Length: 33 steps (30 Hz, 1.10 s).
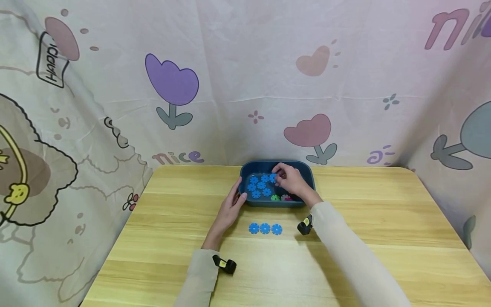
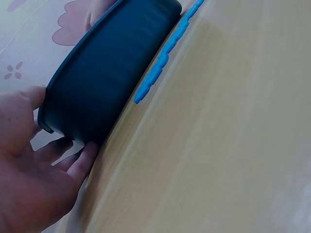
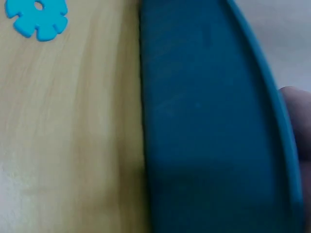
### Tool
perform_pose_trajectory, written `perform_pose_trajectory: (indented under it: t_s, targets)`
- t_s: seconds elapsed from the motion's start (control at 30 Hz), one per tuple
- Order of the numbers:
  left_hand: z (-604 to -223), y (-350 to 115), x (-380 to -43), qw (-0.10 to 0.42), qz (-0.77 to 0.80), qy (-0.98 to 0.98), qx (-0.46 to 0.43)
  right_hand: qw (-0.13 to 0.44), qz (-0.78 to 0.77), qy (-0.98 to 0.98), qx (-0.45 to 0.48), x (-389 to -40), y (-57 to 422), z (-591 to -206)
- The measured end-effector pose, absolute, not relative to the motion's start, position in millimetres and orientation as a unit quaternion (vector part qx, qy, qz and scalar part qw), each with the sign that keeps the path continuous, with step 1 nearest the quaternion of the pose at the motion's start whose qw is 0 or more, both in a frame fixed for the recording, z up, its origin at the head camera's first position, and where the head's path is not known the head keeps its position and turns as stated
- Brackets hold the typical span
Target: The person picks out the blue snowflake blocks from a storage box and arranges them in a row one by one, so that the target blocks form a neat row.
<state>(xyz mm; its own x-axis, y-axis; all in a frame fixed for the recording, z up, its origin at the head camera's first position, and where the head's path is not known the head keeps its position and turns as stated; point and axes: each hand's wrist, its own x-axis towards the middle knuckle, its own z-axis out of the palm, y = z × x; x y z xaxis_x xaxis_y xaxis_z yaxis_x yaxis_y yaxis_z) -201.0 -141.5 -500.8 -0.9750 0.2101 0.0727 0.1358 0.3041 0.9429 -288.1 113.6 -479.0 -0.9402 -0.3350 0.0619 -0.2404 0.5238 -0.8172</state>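
A dark blue plastic bin (image 1: 280,204) stands near the far edge of the wooden table. My left hand (image 1: 231,205) holds its left end, thumb by the rim and the other fingers (image 2: 82,162) against the outer wall. Reaching over the near rim, my right hand (image 1: 292,181) has curled fingers inside the bin, pinching a blue snowflake disc (image 1: 273,178). Several more blue snowflake discs (image 1: 261,185) lie on the bin's left side. Near the front wall are a green disc (image 1: 275,198) and a pink-and-white piece (image 1: 285,198). The right wrist view mostly hides the right fingers behind the bin wall.
Three blue snowflake discs (image 1: 265,228) lie in a row on the table (image 1: 172,213) in front of the bin. A printed cloth (image 1: 238,76) hangs behind the table and along its sides. Each sleeve carries a small black wrist camera (image 1: 229,267).
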Motion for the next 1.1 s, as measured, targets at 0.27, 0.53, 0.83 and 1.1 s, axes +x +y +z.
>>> perform_pose_trajectory:
  t_s: [0.27,0.53,0.83,1.1]
  targets:
    - [-483,-140,-192,0.031,0.59,0.8,0.107,0.03,-0.482,0.86,-0.164,-276,119,-464]
    - [-485,-139,-193,0.032,0.587,0.803,0.104,-0.011,-0.515,0.837,-0.185,-257,127,-451]
    - [-484,-139,-192,0.033,0.586,0.803,0.104,-0.025,-0.548,0.818,-0.174,-234,139,-448]
    - [-485,-140,-192,0.036,0.585,0.803,0.103,-0.02,-0.559,0.813,-0.161,-213,148,-451]
